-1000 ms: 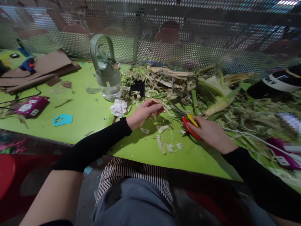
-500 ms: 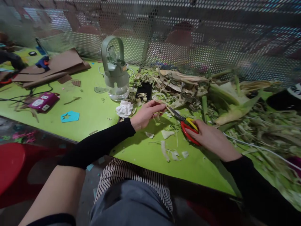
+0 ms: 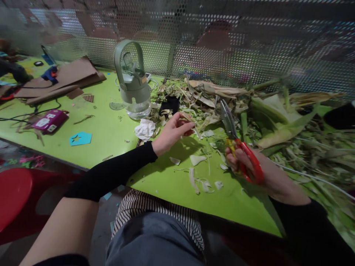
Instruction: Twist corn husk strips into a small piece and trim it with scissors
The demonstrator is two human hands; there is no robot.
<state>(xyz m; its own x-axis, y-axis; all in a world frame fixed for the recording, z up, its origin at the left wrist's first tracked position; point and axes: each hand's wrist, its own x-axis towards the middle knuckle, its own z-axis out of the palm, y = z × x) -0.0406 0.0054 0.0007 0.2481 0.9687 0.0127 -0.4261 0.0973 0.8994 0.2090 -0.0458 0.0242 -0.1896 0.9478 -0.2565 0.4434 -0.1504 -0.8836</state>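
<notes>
My right hand is wrapped round the red handle of a pair of scissors. Their dark blades are together and point up and away from me; some yellow shows at the handle by the fingers. To the left, above the green table, my left hand has its fingers curled, with a thin pale strip of corn husk at the fingertips. Part of that strip is lost against the scraps behind. Between the hands lie cut husk pieces. A heap of dried husks spreads behind them.
A handled water bottle and crumpled tissue stand left of my left hand. A dark phone-like object lies among scraps. Farther left are a purple power strip, blue card and brown cardboard. A white cable runs right.
My right hand has drawn the scissors away from the husk strip to the right and turned them upward; their blades have come together. My left hand has barely moved.
</notes>
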